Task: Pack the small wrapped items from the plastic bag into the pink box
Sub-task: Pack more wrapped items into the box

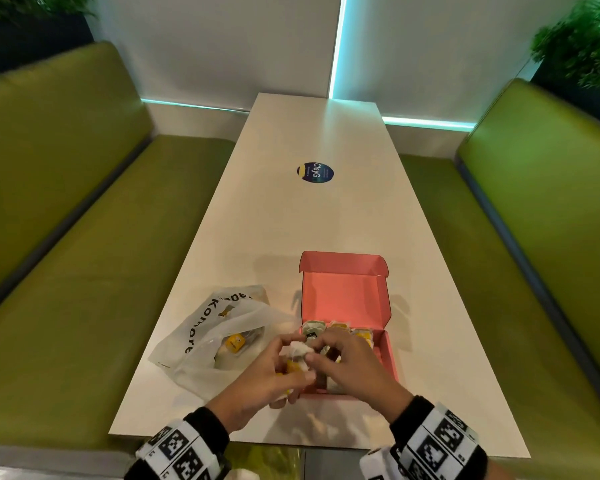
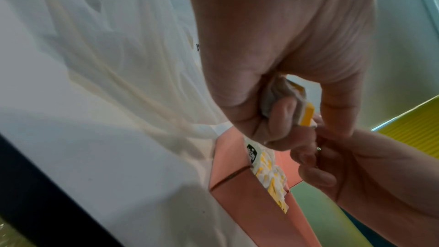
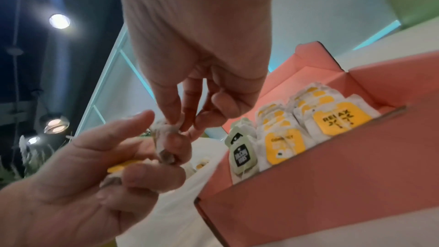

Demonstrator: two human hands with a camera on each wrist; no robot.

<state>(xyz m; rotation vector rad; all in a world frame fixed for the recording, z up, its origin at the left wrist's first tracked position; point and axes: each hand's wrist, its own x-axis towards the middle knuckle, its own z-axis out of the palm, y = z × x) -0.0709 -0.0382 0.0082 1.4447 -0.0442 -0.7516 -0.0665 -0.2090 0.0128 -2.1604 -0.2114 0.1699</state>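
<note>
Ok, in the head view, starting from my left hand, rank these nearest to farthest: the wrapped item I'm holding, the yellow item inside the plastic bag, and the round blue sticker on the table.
1. The wrapped item: held in the left hand itself, with the right hand pinching its top.
2. The yellow item: up and to the left, inside the plastic bag.
3. The blue sticker: far up the table, past the pink box.

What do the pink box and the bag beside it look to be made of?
Pink box: looks like thin matte cardboard, with creased fold lines and a tucked lid flap. Plastic bag: thin translucent white film, crumpled, with yellow items showing through it.
</note>
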